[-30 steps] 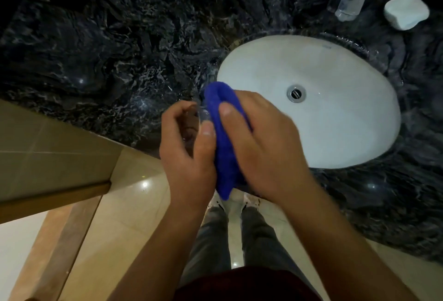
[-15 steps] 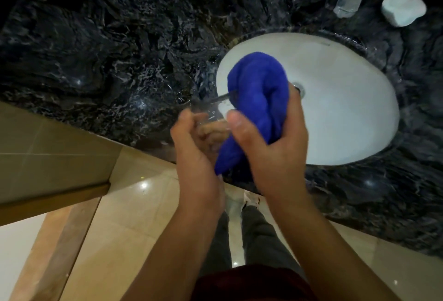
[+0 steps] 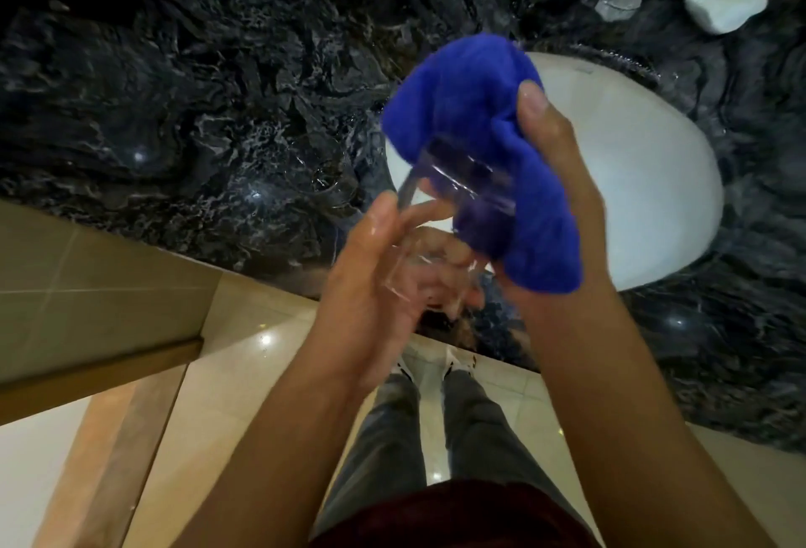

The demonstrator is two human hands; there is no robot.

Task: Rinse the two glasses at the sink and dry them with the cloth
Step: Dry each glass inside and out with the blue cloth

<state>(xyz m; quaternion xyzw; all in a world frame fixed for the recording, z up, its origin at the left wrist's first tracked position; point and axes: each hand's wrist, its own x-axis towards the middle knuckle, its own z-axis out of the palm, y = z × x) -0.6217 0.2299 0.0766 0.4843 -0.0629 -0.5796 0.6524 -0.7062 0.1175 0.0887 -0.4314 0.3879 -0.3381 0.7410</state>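
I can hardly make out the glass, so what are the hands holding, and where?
The left hand grips a clear glass round its lower body. The right hand holds the bunched blue cloth, part of it stuffed into the glass's mouth.

No readable text, labels, brands, numbers or signs anywhere in view. A faint dark mark sits on the sink (image 3: 610, 120) rim near its far edge; too small and blurred to read.
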